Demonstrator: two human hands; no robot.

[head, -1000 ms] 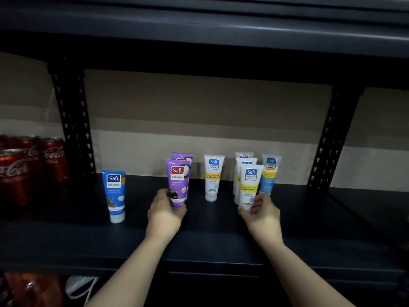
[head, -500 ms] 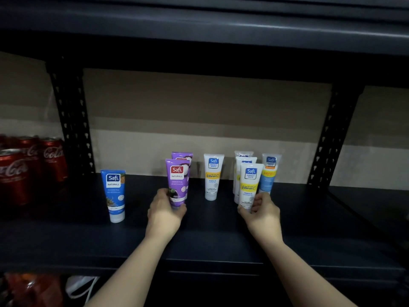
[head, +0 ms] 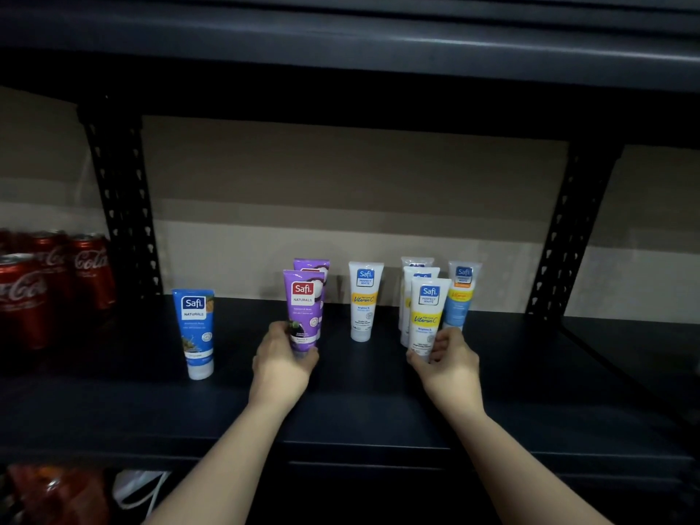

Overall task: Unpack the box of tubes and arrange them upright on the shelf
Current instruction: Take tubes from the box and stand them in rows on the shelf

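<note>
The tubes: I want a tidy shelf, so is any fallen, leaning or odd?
None has fallen. The blue Safi Naturals tube stands alone at the left, leaning slightly. The left hand holds a purple tube, the right hand a Vitamin C tube.

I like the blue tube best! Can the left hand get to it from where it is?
Probably yes. The blue tube stands alone on the shelf, nothing between it and the left hand. But that hand holds the purple tube, so it must let go first.
</note>
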